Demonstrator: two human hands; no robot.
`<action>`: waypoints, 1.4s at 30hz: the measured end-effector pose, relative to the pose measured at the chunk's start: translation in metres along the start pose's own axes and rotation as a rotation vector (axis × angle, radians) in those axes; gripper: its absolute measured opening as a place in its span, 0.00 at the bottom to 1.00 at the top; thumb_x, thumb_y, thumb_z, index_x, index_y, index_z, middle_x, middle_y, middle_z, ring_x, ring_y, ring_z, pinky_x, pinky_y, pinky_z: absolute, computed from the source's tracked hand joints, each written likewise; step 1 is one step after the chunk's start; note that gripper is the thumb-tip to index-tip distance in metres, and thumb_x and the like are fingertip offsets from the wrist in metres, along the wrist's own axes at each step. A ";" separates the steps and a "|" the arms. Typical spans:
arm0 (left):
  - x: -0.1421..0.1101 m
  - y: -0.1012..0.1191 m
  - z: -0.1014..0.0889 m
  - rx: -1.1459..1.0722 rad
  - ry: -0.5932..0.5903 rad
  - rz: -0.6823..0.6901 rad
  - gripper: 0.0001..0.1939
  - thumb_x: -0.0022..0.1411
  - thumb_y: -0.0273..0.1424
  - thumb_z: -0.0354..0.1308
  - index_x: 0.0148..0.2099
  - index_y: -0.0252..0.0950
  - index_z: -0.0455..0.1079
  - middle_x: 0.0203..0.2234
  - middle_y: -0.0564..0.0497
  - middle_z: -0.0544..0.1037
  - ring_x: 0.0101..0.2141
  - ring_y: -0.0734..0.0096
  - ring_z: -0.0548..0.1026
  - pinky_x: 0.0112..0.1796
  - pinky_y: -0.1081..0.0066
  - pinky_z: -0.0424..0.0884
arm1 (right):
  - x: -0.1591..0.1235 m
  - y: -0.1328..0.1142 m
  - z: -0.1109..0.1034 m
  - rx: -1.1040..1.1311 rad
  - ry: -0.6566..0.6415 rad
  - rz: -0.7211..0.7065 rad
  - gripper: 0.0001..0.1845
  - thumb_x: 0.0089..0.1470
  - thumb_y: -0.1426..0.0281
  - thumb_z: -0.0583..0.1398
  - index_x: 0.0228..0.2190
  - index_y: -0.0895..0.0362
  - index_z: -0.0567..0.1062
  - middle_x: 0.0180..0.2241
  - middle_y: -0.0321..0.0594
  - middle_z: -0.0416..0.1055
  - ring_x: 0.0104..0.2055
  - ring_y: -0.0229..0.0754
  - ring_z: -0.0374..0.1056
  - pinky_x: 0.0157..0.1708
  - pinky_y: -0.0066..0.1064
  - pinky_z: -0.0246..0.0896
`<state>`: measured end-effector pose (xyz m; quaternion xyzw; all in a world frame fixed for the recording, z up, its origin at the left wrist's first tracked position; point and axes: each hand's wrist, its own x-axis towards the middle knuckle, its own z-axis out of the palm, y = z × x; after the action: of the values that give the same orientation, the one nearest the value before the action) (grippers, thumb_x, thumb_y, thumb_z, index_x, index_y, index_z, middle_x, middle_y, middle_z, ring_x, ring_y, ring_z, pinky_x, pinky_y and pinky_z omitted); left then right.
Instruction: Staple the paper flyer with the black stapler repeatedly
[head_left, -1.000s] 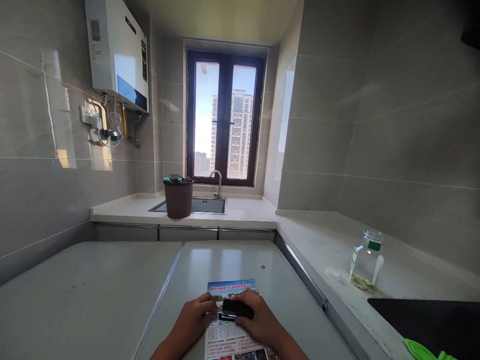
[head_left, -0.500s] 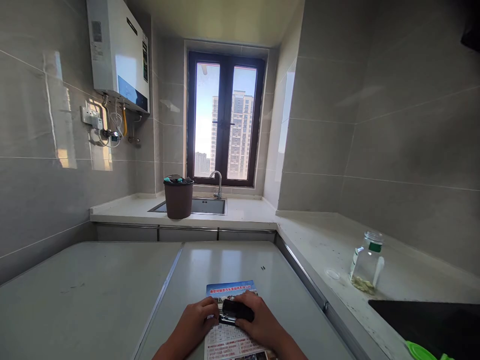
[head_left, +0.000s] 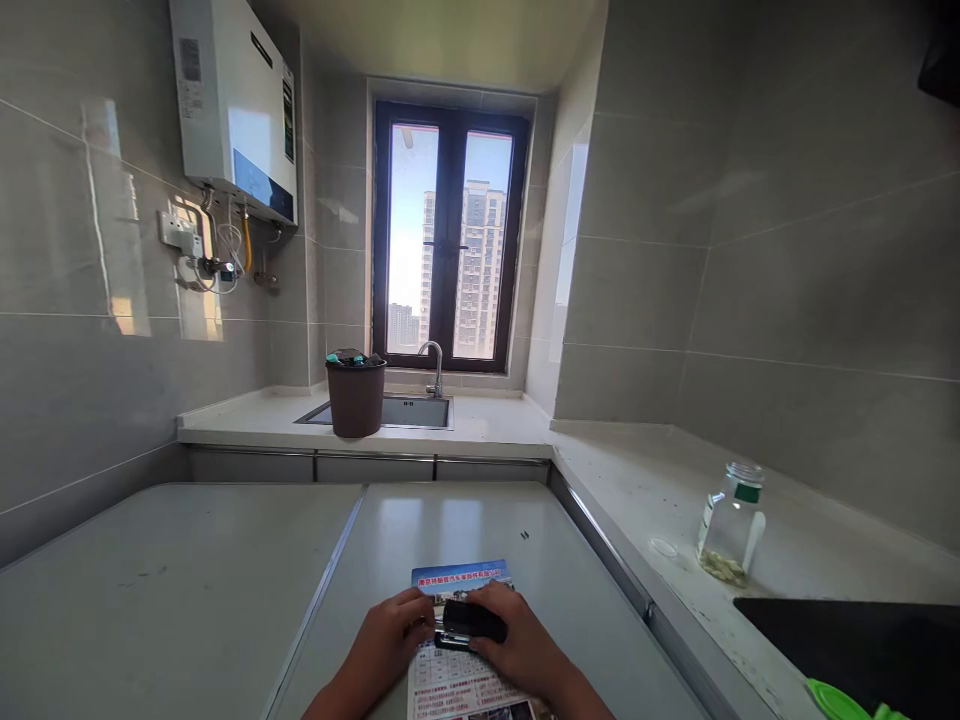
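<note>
Grasping the stapler (head_left: 472, 620) are the right hand (head_left: 519, 637) and, at its end, the left hand (head_left: 391, 636); the jar (head_left: 733, 525) holds pale bits (head_left: 722, 569), the bucket (head_left: 356, 402) dark stuff (head_left: 351, 357).

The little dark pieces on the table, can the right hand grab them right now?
Probably yes, but only after letting go: the right hand is holding the black stapler. The little dark pieces lie on the table beyond that hand, and nothing seems to stand between.
</note>
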<state>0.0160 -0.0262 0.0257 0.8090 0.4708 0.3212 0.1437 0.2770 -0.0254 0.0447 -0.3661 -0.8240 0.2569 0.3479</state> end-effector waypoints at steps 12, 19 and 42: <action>0.000 -0.003 -0.008 0.047 -0.025 -0.028 0.08 0.57 0.25 0.58 0.33 0.42 0.78 0.36 0.55 0.81 0.35 0.69 0.78 0.38 0.74 0.67 | -0.004 0.015 0.007 0.018 0.050 0.030 0.25 0.50 0.67 0.68 0.52 0.51 0.77 0.51 0.45 0.74 0.55 0.55 0.68 0.59 0.45 0.58; 0.000 -0.007 -0.014 -0.121 -0.001 0.059 0.12 0.60 0.23 0.56 0.36 0.42 0.79 0.38 0.52 0.82 0.38 0.67 0.78 0.42 0.73 0.69 | 0.002 0.033 0.001 0.248 0.220 0.018 0.24 0.47 0.55 0.70 0.44 0.51 0.81 0.41 0.44 0.77 0.44 0.53 0.72 0.47 0.42 0.66; -0.001 -0.007 0.016 -0.165 -0.091 0.058 0.20 0.49 0.38 0.76 0.33 0.37 0.68 0.32 0.56 0.70 0.27 0.76 0.64 0.28 0.77 0.59 | 0.005 0.005 0.011 0.332 -0.031 -0.150 0.33 0.42 0.41 0.70 0.43 0.52 0.83 0.35 0.42 0.76 0.40 0.48 0.70 0.43 0.38 0.64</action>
<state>0.0217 -0.0227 0.0098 0.8215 0.4123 0.3256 0.2217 0.2684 -0.0203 0.0369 -0.2371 -0.8004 0.3684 0.4092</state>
